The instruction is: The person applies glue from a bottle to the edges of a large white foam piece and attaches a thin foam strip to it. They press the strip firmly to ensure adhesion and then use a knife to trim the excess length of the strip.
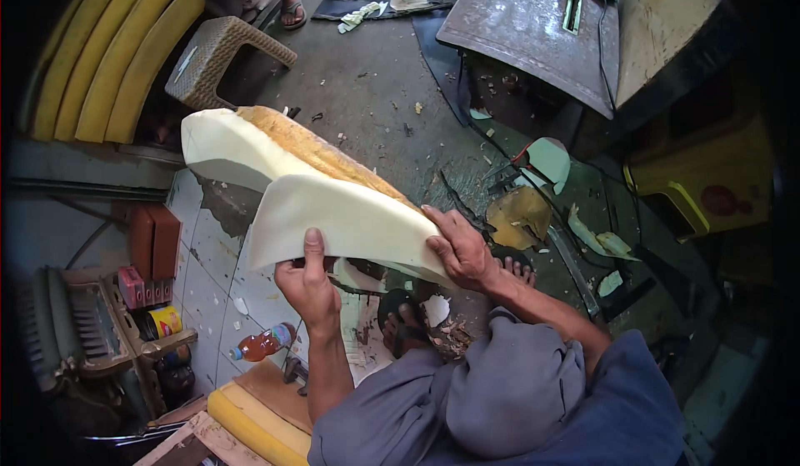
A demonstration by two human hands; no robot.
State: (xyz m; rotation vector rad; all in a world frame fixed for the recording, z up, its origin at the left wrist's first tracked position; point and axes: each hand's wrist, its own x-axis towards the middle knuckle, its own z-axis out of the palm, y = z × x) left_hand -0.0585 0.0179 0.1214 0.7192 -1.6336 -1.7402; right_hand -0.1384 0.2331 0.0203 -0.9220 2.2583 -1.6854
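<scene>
Head view: foam (350,216) is hanging before the knees (508,383), pale panels showing against a tan strip along the far edge. Left hand (310,287) is grasping the near edge, thumb on top; right hand (462,249) is grasping the right end, its underside grip being hidden, so hard to judge. Foam is looking light, soft, floppy, probably easily torn; broad palm holds at both ends should be suiting it. Outward: bottle (265,343) is lying on tiles (221,295); stool (204,82) is standing beyond.
</scene>
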